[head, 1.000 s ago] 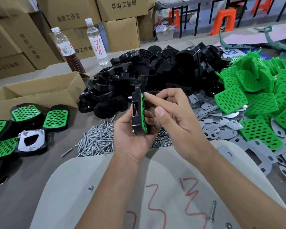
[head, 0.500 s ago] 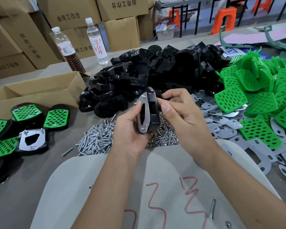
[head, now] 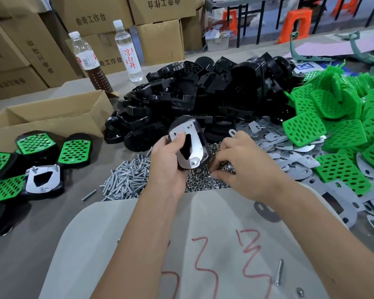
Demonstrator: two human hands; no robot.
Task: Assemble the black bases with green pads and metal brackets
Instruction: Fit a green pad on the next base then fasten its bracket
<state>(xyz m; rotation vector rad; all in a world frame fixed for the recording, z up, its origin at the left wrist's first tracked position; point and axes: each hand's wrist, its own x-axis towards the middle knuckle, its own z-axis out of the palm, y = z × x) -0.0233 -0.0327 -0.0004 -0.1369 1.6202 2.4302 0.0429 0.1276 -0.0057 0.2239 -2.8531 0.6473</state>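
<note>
My left hand (head: 167, 162) grips a black base with a shiny metal bracket (head: 192, 143) on its upturned face, bolt ends poking through the bracket. My right hand (head: 242, 162) is down on the pile of small nuts (head: 205, 183), fingers curled and pinching among them; what it holds is hidden. A heap of black bases (head: 203, 98) lies behind, green pads (head: 341, 130) are piled at the right, and loose metal brackets (head: 289, 154) are spread between them. Bolts (head: 127, 180) lie in a heap left of the nuts.
Finished bases with green pads (head: 73, 151) and one bracket-side-up (head: 42, 180) lie at the left. An open cardboard box (head: 52, 117) stands behind them, two bottles (head: 127, 50) farther back. A pale board with red marks (head: 181, 244) lies under my forearms, one bolt (head: 279, 270) on it.
My left hand turned the base so the bracket faces up. My right hand let go of it and dropped to the nut pile.
</note>
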